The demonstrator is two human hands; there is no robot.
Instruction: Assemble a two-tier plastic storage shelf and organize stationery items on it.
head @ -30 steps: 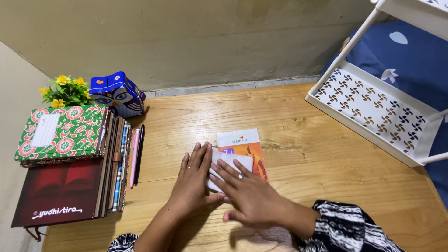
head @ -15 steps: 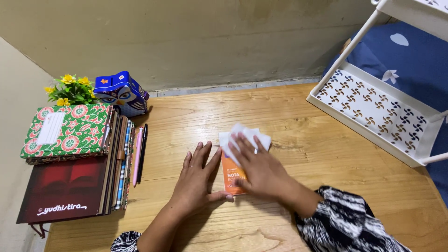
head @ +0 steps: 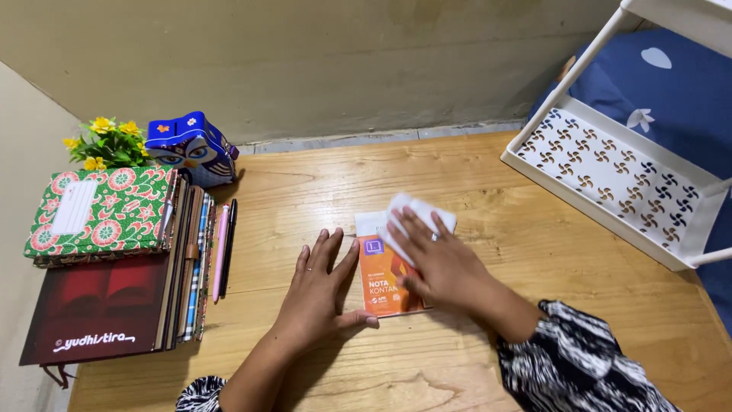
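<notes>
A small orange and white booklet lies flat on the wooden table. My left hand rests flat on the table, its fingers against the booklet's left edge. My right hand presses a white cloth or tissue onto the booklet's upper right part, fingers spread over it. Both wrists show black and white patterned sleeves.
At the left stand a stack of books, a pink pen and a black pen. Behind them are yellow flowers and a blue owl-shaped box. A white patterned shelf rack sits at the right, over blue fabric.
My right hand has slid the white cloth from the booklet's lower part up and right to its top, uncovering the orange cover. My left hand has stayed put.
</notes>
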